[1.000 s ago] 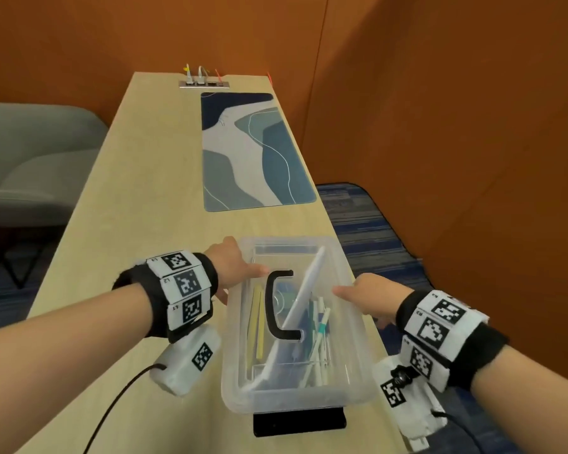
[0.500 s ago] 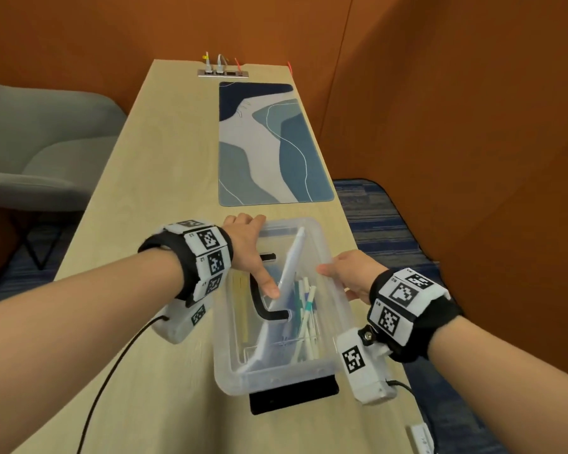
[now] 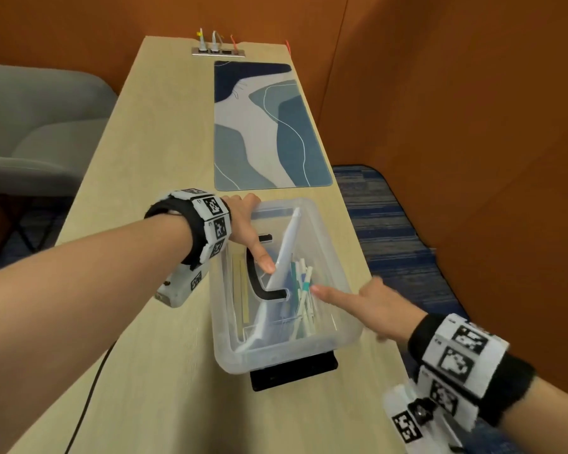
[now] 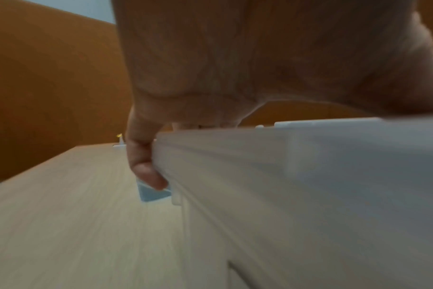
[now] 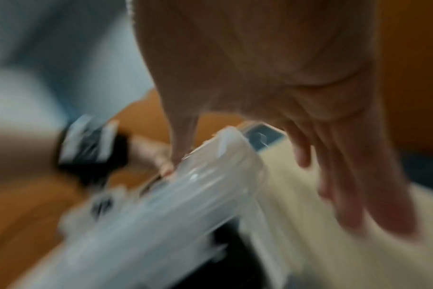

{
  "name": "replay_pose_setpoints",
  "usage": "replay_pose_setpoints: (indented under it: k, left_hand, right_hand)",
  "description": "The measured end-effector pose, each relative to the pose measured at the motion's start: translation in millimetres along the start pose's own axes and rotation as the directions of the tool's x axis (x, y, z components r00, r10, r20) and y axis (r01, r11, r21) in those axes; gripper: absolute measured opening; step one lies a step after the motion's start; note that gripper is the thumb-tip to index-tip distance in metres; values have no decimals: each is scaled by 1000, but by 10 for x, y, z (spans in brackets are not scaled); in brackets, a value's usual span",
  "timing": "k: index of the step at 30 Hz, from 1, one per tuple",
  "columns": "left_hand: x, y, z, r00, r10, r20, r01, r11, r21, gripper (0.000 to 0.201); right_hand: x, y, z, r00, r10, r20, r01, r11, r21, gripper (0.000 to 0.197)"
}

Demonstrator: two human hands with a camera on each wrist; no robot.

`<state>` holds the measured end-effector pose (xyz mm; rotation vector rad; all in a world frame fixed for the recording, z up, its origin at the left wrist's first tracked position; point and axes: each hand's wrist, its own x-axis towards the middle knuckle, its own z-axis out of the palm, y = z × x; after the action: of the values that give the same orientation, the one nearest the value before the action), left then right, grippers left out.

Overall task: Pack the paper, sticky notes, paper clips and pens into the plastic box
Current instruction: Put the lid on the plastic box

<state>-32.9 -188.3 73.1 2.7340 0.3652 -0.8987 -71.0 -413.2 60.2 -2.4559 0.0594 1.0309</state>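
Wooden desk (image 3: 151,224), orange walls; box (image 3: 338,244) sits near its front edge.
Left hand (image 3: 243,224) grips the far-left rim, thumb inside against tilted paper (image 3: 282,263), likely steadying it. Right hand (image 3: 368,309), fingers straight, reaches over pens (image 3: 304,290) already packed, holding nothing.

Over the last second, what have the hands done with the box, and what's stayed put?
The right hand has let go of the box rim and pulled back toward the near right, fingers straight, one fingertip near the pens. The left hand kept its grip on the far left rim, thumb now deeper inside against the paper. The box seems to have stayed on the table; the mat is unmoved.
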Motion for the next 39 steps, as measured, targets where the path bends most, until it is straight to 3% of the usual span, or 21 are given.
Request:
replay_pose_setpoints:
  k: [2, 3, 5, 7, 9, 10, 12, 15, 17, 19, 21, 24, 27, 31, 35, 39]
  left_hand:
    - [-19, -26, 39, 999, -35, -30, 34, 999, -40, 125]
    - [-35, -47, 54, 997, -65, -37, 62, 996, -70, 124]
    - [-79, -109, 71, 989, -143, -25, 138, 978, -155, 124]
    - [-143, -194, 76, 971, -238, 16, 234, 939, -254, 123]
    - [-223, -286, 82, 952, -291, 98, 307, 881, -359, 112]
    - [-266, -331, 92, 941, -305, 148, 339, 850, -403, 106]
    - [-353, -440, 132, 912, -336, 234, 408, 794, -451, 104]
    - [-476, -601, 229, 872, -350, 342, 485, 715, -503, 132]
    - [-455, -717, 319, 863, -365, 349, 504, 663, -553, 140]
    - [-572, -679, 297, 869, -371, 326, 494, 659, -567, 123]
    - [-612, -645, 265, 875, -374, 308, 484, 692, -536, 100]
    - [-725, -544, 172, 894, -325, 307, 446, 701, -556, 84]
    - [-719, -575, 224, 887, -354, 297, 462, 659, -594, 89]
    - [-659, -614, 321, 873, -357, 332, 487, 595, -640, 102]
    - [-609, -600, 346, 876, -382, 293, 474, 581, -662, 102]
    - [-583, -596, 288, 909, -404, 97, 373, 691, -619, 100]
  right_hand:
    - [-9, 46, -1, 933, 138, 332, -197, 969, 150, 96]
    - [6, 66, 1, 913, 129, 388, -237, 940, 246, 89]
    - [112, 112, -5, 948, 75, 309, -213, 870, 444, 76]
    - [273, 145, -47, 988, 72, 139, -144, 757, 637, 67]
    - [402, 118, -93, 996, 83, 22, -70, 643, 762, 65]
    - [442, 83, -103, 997, 75, 8, -54, 629, 776, 65]
    - [467, -14, -84, 998, 44, 41, -60, 682, 729, 62]
    - [484, -126, -36, 995, 21, 93, -77, 742, 666, 60]
    - [490, -205, -34, 998, 22, 52, -49, 786, 616, 71]
    - [535, -290, -63, 999, 26, -39, -1, 848, 530, 80]
    - [521, -410, -107, 990, 6, -143, 54, 909, 413, 64]
    - [454, -543, -161, 988, -19, -153, 57, 968, 246, 68]
    - [395, -600, -147, 996, -38, -77, 48, 990, 131, 87]
    - [397, -662, -92, 985, -26, -170, 44, 994, 103, 81]
    - [405, -728, -85, 975, -24, -222, 31, 999, 26, 78]
    - [420, -741, -72, 969, -27, -246, 25, 1000, -10, 74]
